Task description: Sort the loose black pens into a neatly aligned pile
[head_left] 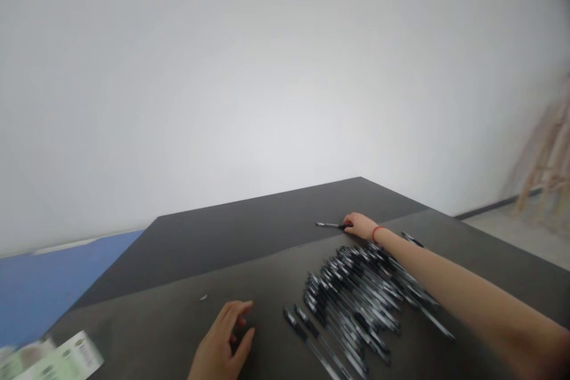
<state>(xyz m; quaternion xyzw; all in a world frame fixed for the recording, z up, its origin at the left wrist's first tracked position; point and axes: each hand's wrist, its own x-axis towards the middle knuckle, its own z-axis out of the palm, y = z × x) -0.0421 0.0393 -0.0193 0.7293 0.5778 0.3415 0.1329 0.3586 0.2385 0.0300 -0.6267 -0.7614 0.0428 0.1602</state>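
My right hand [360, 225] reaches across to the far part of the dark table, its fingers closed on the black end of a pen [329, 225]. The pen's clear, thin end points left. Below my right forearm lies a big heap of clear pens with black caps and grips [351, 291], spread in a rough fan. Two pens [312, 338] rest a little apart at the heap's left side. Left of them, my left hand [227, 335] hovers over or rests on the table with fingers curled and thumb apart, and nothing shows in it.
A small white scrap [203, 297] lies on the dark tabletop [214, 243]. At the lower left is green and white printed packaging [66, 359]. Beyond the table's left edge is a blue surface [27, 279]. A wooden frame [547, 166] stands far right, and a pale wall rises behind.
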